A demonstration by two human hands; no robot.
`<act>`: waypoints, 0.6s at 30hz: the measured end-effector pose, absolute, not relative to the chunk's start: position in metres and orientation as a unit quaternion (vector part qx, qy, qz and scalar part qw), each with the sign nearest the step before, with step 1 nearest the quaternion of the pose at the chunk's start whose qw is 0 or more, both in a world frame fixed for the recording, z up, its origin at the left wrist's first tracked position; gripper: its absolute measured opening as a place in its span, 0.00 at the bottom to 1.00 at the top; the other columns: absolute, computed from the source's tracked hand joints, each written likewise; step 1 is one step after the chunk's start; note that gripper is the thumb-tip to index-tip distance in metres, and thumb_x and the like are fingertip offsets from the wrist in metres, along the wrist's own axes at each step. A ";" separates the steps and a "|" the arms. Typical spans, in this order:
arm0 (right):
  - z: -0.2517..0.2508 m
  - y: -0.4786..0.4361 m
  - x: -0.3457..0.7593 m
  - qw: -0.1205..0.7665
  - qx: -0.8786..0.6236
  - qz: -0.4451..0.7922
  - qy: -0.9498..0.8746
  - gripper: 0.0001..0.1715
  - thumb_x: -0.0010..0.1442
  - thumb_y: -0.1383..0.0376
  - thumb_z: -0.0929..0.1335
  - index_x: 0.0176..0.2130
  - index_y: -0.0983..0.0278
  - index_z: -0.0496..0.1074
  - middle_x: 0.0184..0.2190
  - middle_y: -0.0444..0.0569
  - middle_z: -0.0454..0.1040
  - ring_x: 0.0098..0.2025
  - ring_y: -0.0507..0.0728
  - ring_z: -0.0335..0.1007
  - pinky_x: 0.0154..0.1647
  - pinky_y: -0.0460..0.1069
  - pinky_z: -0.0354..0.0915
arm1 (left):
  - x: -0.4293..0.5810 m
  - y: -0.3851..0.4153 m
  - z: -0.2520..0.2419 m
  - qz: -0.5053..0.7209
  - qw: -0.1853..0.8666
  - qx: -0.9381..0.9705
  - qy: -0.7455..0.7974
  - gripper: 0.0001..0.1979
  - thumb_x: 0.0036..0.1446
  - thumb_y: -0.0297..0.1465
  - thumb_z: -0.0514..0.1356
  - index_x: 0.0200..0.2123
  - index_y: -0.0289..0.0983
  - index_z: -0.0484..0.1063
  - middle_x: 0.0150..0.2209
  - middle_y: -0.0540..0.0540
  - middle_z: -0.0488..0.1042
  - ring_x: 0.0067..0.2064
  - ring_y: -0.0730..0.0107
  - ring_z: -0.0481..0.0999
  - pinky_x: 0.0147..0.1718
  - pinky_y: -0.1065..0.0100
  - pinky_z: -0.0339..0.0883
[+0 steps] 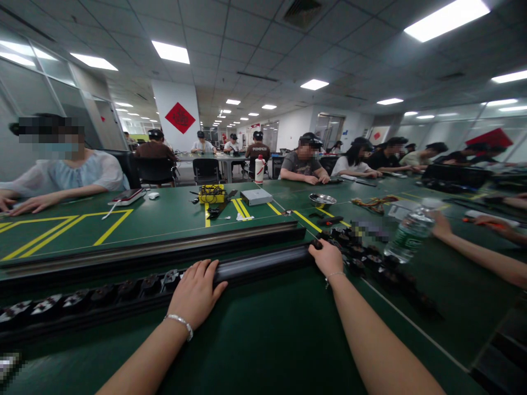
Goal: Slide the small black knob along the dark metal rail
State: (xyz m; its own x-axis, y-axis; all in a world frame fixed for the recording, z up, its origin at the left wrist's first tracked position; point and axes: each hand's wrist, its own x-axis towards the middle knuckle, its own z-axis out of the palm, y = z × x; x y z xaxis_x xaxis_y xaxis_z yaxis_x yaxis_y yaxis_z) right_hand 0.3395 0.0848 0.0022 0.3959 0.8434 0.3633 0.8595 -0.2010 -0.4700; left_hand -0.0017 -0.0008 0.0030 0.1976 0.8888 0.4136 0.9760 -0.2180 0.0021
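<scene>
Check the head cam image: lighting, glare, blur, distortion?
Head view: ceiling light panel at top right blown out to white; green tabletop dim toward the bottom edge. Head view: pale sheen on the dark rail between left hand and right hand. Head view: plastic bottle blurred at its cap; wide-angle stretch toward the sides.
</scene>
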 end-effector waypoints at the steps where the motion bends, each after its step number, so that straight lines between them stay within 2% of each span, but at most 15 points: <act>1: 0.002 0.085 0.340 0.313 -0.774 -0.013 -0.550 0.16 0.50 0.57 0.63 0.33 0.63 0.73 0.32 0.51 0.74 0.37 0.58 0.68 0.34 0.47 0.60 | -0.002 -0.001 0.003 -0.165 0.131 -0.763 -0.611 0.26 0.55 0.45 0.47 0.51 0.34 0.62 0.50 0.38 0.67 0.53 0.58 0.64 0.52 0.57 0.55; 9: 0.004 0.084 0.339 0.313 -0.766 -0.015 -0.561 0.13 0.51 0.58 0.63 0.30 0.62 0.72 0.29 0.50 0.74 0.35 0.57 0.69 0.34 0.46 0.59 | -0.002 0.000 0.003 -0.162 0.135 -0.763 -0.611 0.27 0.55 0.45 0.47 0.51 0.33 0.62 0.50 0.38 0.67 0.52 0.57 0.64 0.52 0.57 0.55; 18: 0.003 0.084 0.338 0.312 -0.768 -0.011 -0.558 0.15 0.51 0.58 0.62 0.33 0.64 0.72 0.30 0.52 0.74 0.35 0.58 0.69 0.34 0.47 0.59 | -0.002 -0.001 0.003 -0.152 0.138 -0.763 -0.614 0.27 0.55 0.45 0.46 0.52 0.33 0.62 0.51 0.38 0.67 0.53 0.57 0.64 0.52 0.58 0.55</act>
